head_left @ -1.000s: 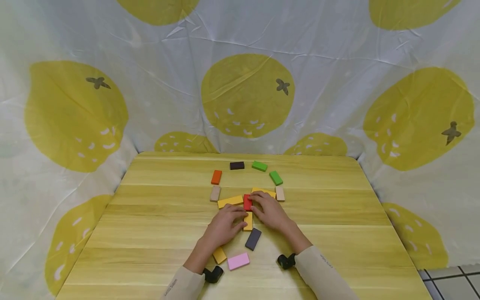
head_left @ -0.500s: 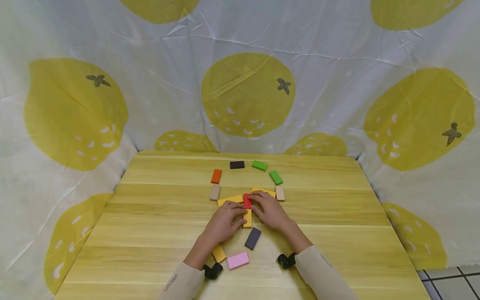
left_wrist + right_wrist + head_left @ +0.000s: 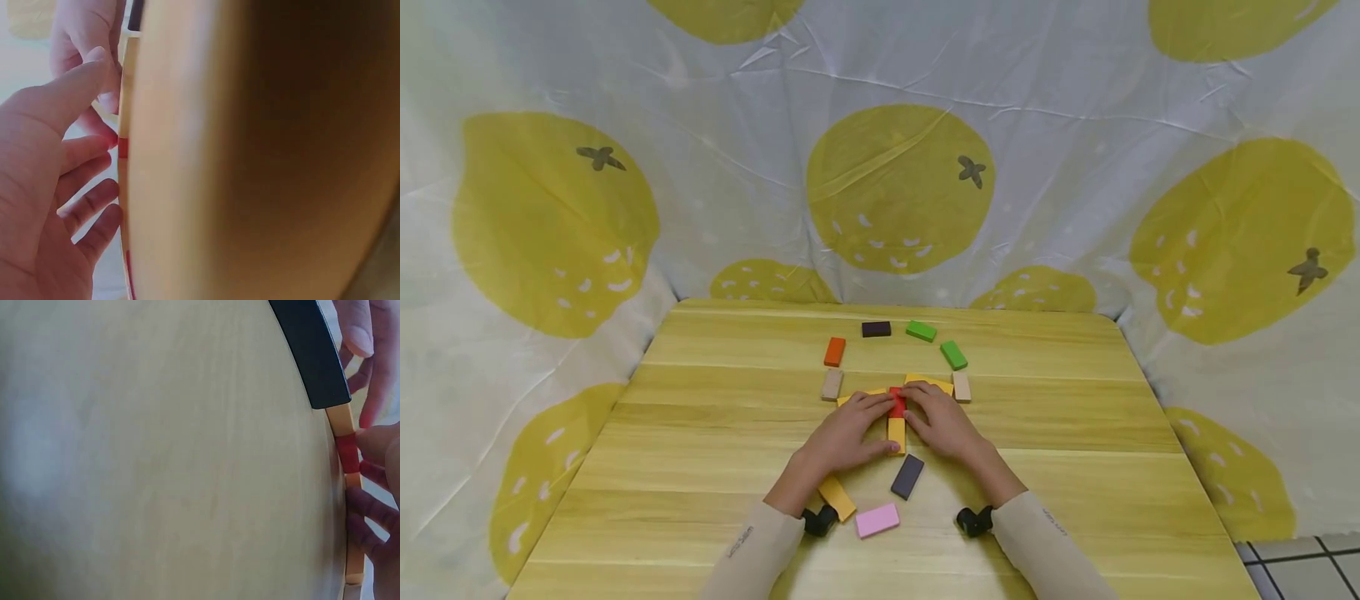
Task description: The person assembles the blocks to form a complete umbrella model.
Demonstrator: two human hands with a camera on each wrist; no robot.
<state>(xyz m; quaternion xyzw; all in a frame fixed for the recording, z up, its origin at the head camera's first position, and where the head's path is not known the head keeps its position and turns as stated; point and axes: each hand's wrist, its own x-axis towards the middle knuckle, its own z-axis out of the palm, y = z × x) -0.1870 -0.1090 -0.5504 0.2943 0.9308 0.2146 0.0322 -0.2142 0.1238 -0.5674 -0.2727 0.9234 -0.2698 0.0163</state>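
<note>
At the middle of the table, a red block (image 3: 897,403) lies end to end with an upright yellow block (image 3: 897,435). My right hand (image 3: 946,423) pinches the red block, thumb and index finger at its right side. My left hand (image 3: 846,435) reaches in from the left with fingers spread. Its fingertips rest at the red block's left edge, and its thumb touches the near end of the yellow block. In the left wrist view the fingers (image 3: 94,194) look loosely extended. Slanted yellow blocks flank the red one, the left one partly hidden by my left hand.
A ring of blocks lies beyond: orange (image 3: 834,352), black (image 3: 876,329), green (image 3: 921,331) and pale wood (image 3: 832,385). Nearer me are a dark grey block (image 3: 907,477), a pink block (image 3: 877,520) and another yellow block (image 3: 837,498). A lemon-print cloth (image 3: 895,75) surrounds the table.
My left hand's fingers have slid forward from the upright yellow block to the red one, its thumb staying at the yellow block's near end. That yellow block now meets the red one. My right hand stays put.
</note>
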